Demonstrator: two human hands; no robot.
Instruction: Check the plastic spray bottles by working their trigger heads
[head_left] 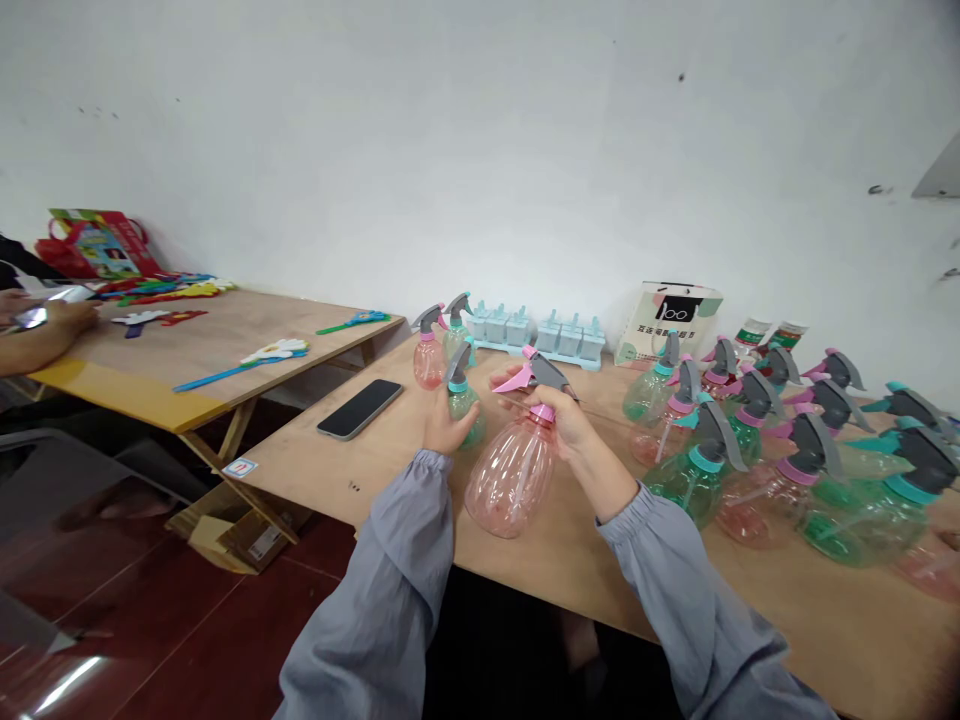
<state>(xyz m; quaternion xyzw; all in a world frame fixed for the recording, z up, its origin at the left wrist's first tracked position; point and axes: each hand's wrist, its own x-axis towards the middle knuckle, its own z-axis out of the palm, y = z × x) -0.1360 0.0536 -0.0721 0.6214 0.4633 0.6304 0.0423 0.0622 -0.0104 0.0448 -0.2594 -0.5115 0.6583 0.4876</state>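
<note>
My right hand (571,425) is wrapped round the neck and spray head of a clear pink spray bottle (510,480), which tilts a little over the table's front edge. To its left, my left hand (448,424) is closed on a green spray bottle (466,403) with a grey spray head. Just behind the left hand stand a small pink spray bottle (429,358) and another green one (454,335).
Several pink and green spray bottles (690,480) crowd the table's right side. A black phone (361,409) lies left, a light-blue mould tray (536,335) and a printed box (667,325) at the back. Another person's hand (71,322) is at the left table (225,375).
</note>
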